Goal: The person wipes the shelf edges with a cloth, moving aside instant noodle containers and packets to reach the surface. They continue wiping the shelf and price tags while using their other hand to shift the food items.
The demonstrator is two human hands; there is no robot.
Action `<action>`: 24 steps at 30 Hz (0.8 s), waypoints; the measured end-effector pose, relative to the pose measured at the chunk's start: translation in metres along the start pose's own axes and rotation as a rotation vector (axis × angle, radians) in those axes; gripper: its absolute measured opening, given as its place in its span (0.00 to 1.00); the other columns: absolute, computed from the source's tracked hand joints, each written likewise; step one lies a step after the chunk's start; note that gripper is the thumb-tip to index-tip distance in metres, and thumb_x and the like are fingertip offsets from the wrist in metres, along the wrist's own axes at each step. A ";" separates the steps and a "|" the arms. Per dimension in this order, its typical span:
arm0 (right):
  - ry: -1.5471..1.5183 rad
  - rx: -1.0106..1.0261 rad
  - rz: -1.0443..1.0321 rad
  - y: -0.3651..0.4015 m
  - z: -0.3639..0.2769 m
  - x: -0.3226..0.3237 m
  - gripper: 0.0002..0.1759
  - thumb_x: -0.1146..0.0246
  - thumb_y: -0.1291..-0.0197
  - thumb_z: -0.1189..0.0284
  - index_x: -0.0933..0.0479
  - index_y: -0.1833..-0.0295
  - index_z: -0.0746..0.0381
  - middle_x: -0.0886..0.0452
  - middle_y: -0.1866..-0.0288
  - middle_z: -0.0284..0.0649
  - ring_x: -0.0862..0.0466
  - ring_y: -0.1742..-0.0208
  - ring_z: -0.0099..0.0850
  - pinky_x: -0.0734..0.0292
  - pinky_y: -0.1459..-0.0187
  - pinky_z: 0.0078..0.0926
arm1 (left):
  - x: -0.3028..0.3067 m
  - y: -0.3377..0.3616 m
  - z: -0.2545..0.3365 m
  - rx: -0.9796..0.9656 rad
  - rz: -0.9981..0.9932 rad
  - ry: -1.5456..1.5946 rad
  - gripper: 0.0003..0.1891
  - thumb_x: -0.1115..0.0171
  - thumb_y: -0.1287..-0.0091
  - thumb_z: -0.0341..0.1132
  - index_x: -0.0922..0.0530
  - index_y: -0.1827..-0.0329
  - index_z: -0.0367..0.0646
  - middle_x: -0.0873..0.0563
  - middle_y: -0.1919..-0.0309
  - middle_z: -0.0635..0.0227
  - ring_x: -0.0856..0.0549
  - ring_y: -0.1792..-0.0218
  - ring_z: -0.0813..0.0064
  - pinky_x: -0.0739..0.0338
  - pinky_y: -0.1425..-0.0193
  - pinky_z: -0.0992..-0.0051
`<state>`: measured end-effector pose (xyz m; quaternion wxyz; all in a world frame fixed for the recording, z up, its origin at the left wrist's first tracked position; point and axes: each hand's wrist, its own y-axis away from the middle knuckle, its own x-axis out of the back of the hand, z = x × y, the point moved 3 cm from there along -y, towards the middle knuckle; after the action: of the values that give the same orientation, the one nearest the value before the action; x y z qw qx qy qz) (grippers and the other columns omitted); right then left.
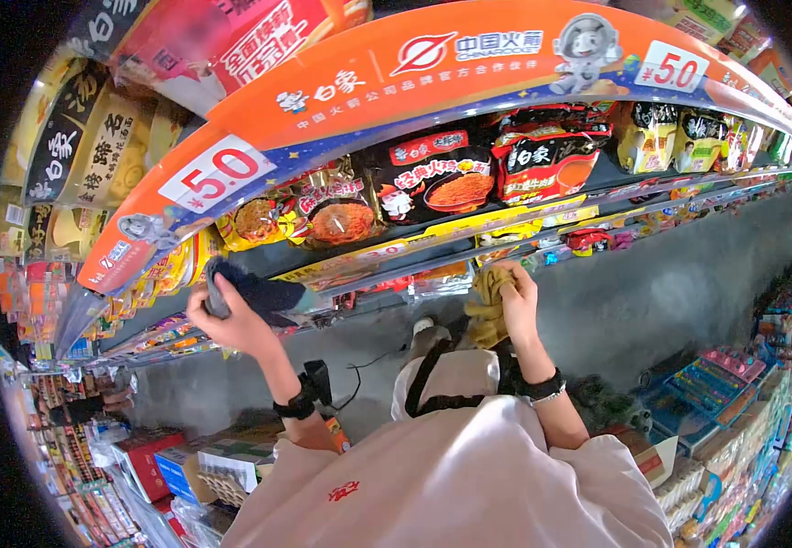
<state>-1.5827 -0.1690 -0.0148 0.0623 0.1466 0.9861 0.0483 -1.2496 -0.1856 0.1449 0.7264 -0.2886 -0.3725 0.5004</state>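
My left hand [233, 320] is closed around a dark blue-grey cloth [263, 290], which hangs to the right of the fingers beside the shelf edge. A yellow-brown cloth [485, 306] is bunched in my right hand [519, 297], with its lower part hanging below the fingers. Both hands are raised in front of the shelf. Nearest beyond them stand bagged instant noodles, among them a black pack [437, 178] and a red-and-black pack [551, 160].
An orange price banner [350, 82] curves across the shelf front. Below it runs a yellow label strip [441, 228]. Grey floor [679, 265] stretches to the right. Cardboard boxes [222, 457] stand behind me at left, and a blue crate [706, 393] holds packaged goods at right.
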 end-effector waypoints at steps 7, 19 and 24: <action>0.186 -0.034 -0.020 0.010 -0.032 -0.049 0.16 0.56 0.53 0.82 0.29 0.58 0.67 0.25 0.65 0.37 0.26 0.64 0.24 0.30 0.58 0.20 | -0.054 0.021 -0.028 -0.451 -0.557 -0.230 0.09 0.41 0.43 0.36 0.24 0.65 0.40 0.22 0.65 0.61 0.23 0.62 0.61 0.32 0.58 0.66; 0.544 0.592 -0.312 0.029 -0.082 -0.185 0.24 0.44 0.56 0.81 0.35 0.48 0.62 0.25 0.59 0.45 0.24 0.60 0.44 0.26 0.61 0.34 | -0.063 0.021 -0.053 -0.396 -0.524 -0.084 0.11 0.53 0.38 0.35 0.22 0.69 0.42 0.21 0.69 0.64 0.23 0.68 0.61 0.32 0.65 0.67; 0.721 0.589 -0.257 0.029 -0.077 -0.216 0.22 0.43 0.57 0.79 0.34 0.52 0.64 0.24 0.64 0.44 0.24 0.64 0.42 0.26 0.67 0.35 | -0.062 0.020 -0.055 -0.376 -0.564 -0.097 0.10 0.52 0.39 0.34 0.22 0.69 0.42 0.22 0.69 0.64 0.23 0.68 0.62 0.33 0.65 0.66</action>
<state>-1.3805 -0.2112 0.0877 -0.3220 0.0088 0.9267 -0.1935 -1.2274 -0.2397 0.0832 0.7515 -0.2791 -0.5575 0.2156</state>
